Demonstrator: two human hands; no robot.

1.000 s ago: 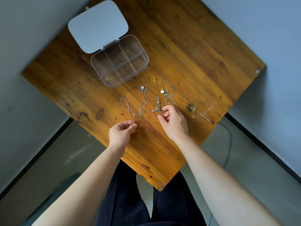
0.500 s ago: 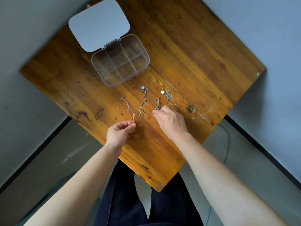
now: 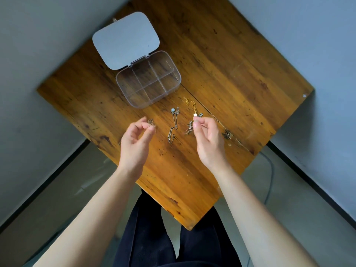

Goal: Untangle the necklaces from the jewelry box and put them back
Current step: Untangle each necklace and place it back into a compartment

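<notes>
Both hands have risen off the worktop point(image 3: 221, 60) since a second ago. Right hand point(image 3: 209, 139) pinches a silver chain point(image 3: 189, 128), lifting it; left hand point(image 3: 135, 143) pinches another chain's end point(image 3: 151, 121). Jewelry box point(image 3: 148, 84) stands open, apparently empty; returning has not begun.
</notes>
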